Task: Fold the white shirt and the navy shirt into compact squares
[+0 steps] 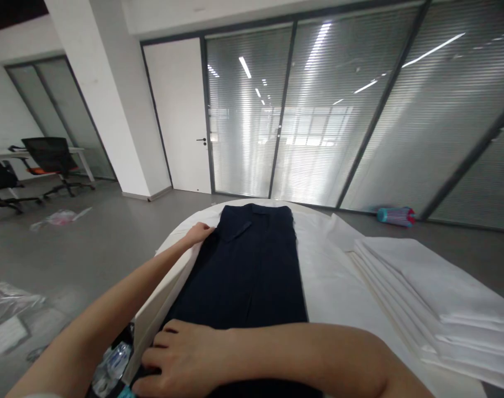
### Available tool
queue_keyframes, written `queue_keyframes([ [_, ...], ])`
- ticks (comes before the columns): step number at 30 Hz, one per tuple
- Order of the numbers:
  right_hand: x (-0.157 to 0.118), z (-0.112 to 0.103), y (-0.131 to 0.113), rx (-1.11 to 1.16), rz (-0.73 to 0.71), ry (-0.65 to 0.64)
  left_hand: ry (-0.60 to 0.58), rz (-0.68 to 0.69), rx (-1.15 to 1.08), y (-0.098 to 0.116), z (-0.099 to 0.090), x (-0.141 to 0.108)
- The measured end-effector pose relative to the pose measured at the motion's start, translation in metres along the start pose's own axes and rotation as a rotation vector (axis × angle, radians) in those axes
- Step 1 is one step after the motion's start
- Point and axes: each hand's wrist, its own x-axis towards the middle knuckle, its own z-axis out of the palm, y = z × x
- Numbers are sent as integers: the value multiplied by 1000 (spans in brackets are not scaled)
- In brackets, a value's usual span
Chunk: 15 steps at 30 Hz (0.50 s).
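Note:
Dark navy trousers lie lengthwise on a white cloth spread over the table, waistband at the far end. My left hand reaches out to their upper left edge, its fingertips pinched on the fabric near a pocket. Closer to me, my right hand crosses over the lower part. Its fingers curl around the left edge of the trousers, and the fingertips are partly hidden. My right forearm covers part of the legs.
Folded white cloths are stacked at the table's right. Clear plastic packaging sits below its left edge, with more plastic on the floor. Office chairs stand far left; a blue-and-pink cylindrical object lies by the glass partition.

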Motion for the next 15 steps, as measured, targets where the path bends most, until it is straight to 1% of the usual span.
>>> queue_keyframes([
  [2, 1, -1, 1, -25, -1, 6, -23, -28, 20, 6, 5, 14],
  [5, 2, -2, 2, -62, -50, -9, -45, -64, 27, 12, 10, 33],
  [10, -2, -2, 4, -125, -71, -36, -126, -140, -27, 16, 15, 60],
  [13, -10, -6, 7, -185, -61, 5, -167, -161, -96, 18, 21, 75],
  [15, -19, -15, 9, -241, -56, 39, -180, -174, -139, 20, 27, 85],
])
